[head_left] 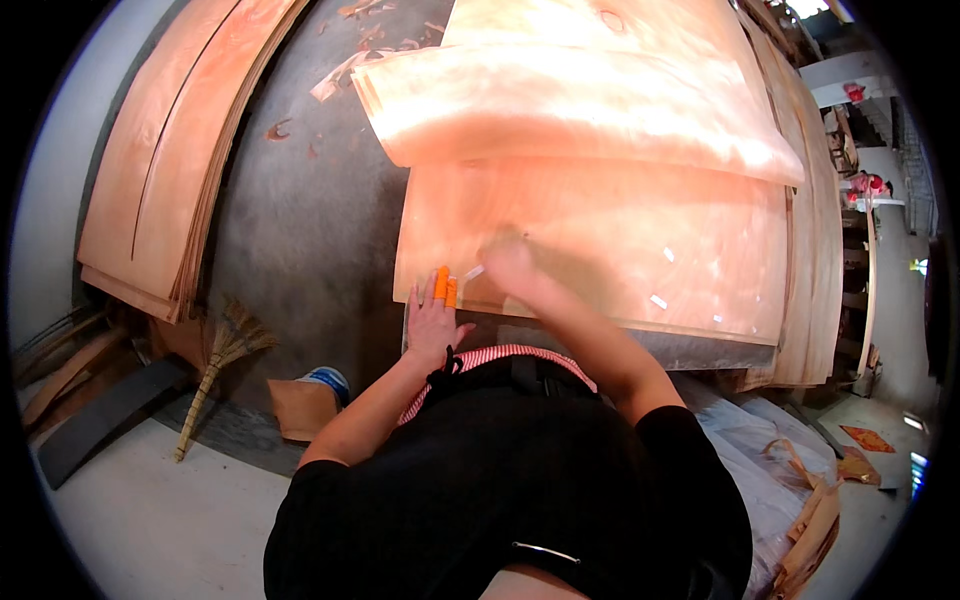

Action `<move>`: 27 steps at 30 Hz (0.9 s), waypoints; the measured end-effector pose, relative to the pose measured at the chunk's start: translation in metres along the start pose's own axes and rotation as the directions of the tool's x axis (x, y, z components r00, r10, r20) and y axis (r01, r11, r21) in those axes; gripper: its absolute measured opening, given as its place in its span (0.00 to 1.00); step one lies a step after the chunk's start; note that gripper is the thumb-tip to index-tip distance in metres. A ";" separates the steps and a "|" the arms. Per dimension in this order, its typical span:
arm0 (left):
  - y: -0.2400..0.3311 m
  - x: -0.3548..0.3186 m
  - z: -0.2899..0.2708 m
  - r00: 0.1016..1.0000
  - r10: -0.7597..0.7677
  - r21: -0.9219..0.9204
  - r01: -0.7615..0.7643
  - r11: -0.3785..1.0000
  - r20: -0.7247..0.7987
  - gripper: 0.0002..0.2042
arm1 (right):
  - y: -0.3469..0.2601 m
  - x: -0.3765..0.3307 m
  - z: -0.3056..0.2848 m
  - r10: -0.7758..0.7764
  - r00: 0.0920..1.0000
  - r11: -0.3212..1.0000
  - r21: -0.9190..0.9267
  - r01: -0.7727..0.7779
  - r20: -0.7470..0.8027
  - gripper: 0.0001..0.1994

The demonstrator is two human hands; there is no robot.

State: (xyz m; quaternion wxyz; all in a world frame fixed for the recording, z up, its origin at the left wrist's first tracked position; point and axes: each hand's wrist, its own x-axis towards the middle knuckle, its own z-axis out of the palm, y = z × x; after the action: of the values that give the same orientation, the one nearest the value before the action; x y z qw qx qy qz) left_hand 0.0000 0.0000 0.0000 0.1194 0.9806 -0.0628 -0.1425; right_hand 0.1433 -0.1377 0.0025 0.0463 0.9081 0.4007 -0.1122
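Observation:
My left hand (432, 325) lies with spread fingers on the near left edge of a thin wood veneer sheet (600, 225), orange wraps (446, 287) around two of its fingers. Just right of it, my right hand (508, 262) is curled into a blurred fist over the same sheet. A short white strip (474, 272) shows at that fist's left side; whether the fingers grip it or it lies on the wood is unclear. Several small white pieces, one a white strip (658, 301), lie farther right on the sheet. Beyond, another veneer sheet (570, 100) is folded back in a curl.
A stack of veneer sheets (165, 140) stands at the left, and more veneer layers (812, 250) line the right. At lower left are a straw broom (213, 370) and a brown container (303, 408). Clear plastic sheeting (745, 450) and veneer scraps (812, 530) lie at lower right.

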 end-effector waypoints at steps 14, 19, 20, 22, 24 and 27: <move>-0.033 0.073 -0.076 0.757 -0.044 -0.291 -0.196 0.937 -0.652 0.22 | 0.031 0.011 0.011 0.064 0.944 -0.005 0.946 -0.325 0.324 0.11; -0.039 0.119 -0.145 0.720 0.044 -0.109 -0.164 0.980 -0.692 0.39 | 0.053 -0.031 0.038 0.087 0.933 -0.165 0.929 -0.332 0.349 0.11; -0.040 0.124 -0.157 0.739 0.038 -0.095 -0.136 0.986 -0.673 0.41 | 0.051 -0.041 0.045 0.097 0.933 -0.199 0.925 -0.324 0.347 0.11; -0.040 0.139 -0.175 0.804 0.010 -0.074 -0.067 0.995 -0.595 0.46 | 0.046 -0.062 0.049 0.100 0.922 -0.263 0.904 -0.338 0.374 0.11; -0.033 0.158 -0.177 0.847 0.015 -0.027 -0.035 0.999 -0.531 0.48 | 0.052 -0.084 0.051 0.117 0.919 -0.313 0.892 -0.326 0.377 0.11; -0.019 0.177 -0.174 0.874 0.064 0.072 -0.033 0.997 -0.483 0.48 | 0.064 -0.118 0.067 0.145 0.931 -0.395 0.882 -0.256 0.335 0.11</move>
State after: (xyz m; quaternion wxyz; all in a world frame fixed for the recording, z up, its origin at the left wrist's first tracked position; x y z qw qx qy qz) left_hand 0.2218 0.0281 0.1106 0.1045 0.9863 -0.0599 0.1125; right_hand 0.1024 -0.2774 -0.0342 -0.6805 0.6057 -0.0388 -0.4106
